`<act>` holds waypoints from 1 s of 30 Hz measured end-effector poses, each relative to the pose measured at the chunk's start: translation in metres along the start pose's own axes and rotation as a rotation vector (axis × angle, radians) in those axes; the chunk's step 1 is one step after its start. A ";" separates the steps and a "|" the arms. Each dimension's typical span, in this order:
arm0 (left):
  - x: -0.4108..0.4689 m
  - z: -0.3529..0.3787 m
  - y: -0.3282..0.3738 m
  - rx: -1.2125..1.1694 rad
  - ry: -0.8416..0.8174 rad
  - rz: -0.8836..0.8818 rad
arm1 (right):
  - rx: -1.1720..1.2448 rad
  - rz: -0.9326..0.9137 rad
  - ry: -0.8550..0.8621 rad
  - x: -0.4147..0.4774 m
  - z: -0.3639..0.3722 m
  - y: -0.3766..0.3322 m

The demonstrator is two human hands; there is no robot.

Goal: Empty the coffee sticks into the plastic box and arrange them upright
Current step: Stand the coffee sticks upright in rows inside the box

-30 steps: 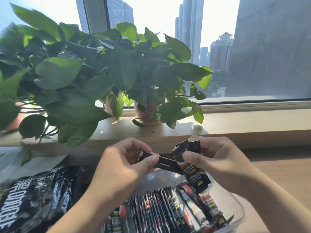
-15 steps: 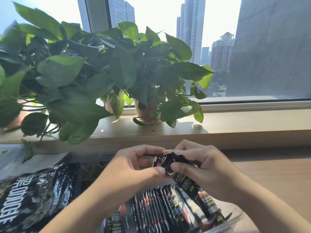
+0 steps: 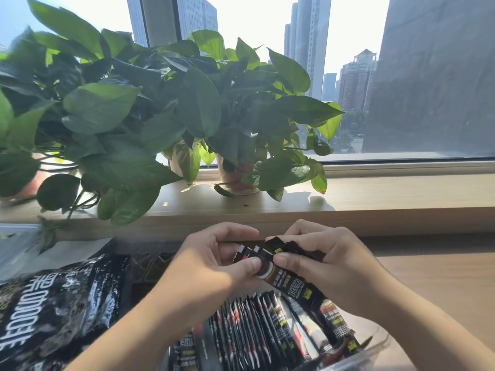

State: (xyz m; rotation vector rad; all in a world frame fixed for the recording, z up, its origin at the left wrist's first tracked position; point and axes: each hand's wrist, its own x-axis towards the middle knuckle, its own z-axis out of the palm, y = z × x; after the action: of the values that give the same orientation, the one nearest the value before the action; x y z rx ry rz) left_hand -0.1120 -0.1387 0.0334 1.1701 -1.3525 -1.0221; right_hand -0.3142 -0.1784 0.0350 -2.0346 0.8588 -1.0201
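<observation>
A small bunch of black coffee sticks (image 3: 288, 277) is pinched between both hands just above the clear plastic box (image 3: 375, 350). My left hand (image 3: 214, 263) grips the bunch's upper left end with thumb and fingers. My right hand (image 3: 326, 261) holds the upper right end, thumb on the front. The bunch slants down to the right, its lower ends reaching into the box. Inside the box, several black and red sticks (image 3: 246, 330) stand upright in a tight row. The large black coffee bag (image 3: 53, 311) lies flat to the left.
Leafy potted plants (image 3: 150, 116) crowd the wooden windowsill (image 3: 388, 194) behind my hands, leaves hanging over its left edge. A clear lid or tray (image 3: 16, 242) sits at the far left. The wooden desk (image 3: 442, 285) extends to the right.
My hands came together and dropped toward the box. The stick held crosswise in my left hand was gathered with the ones in my right into one bunch.
</observation>
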 end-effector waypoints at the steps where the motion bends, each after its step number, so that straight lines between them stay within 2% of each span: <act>1: 0.001 -0.001 -0.001 0.035 0.018 0.020 | 0.041 0.011 0.030 0.000 -0.001 0.000; 6: 0.002 -0.002 0.000 0.020 0.122 0.072 | 0.090 0.022 0.086 -0.001 -0.007 -0.002; 13: -0.001 0.000 0.003 0.130 0.032 0.124 | -0.015 -0.015 0.144 -0.002 0.000 -0.004; 19: -0.002 0.004 0.004 0.154 0.065 0.114 | -0.048 -0.049 0.137 -0.002 0.001 -0.008; 24: -0.003 0.005 0.006 0.047 0.074 0.117 | -0.034 -0.003 0.154 -0.003 0.000 -0.008; 30: -0.001 0.004 0.004 -0.026 0.118 0.114 | -0.072 -0.032 0.153 -0.003 -0.001 -0.009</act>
State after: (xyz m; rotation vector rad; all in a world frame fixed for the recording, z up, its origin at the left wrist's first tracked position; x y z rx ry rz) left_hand -0.1163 -0.1373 0.0368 1.1037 -1.2937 -0.8731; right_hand -0.3147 -0.1712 0.0415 -2.0560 0.9574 -1.1901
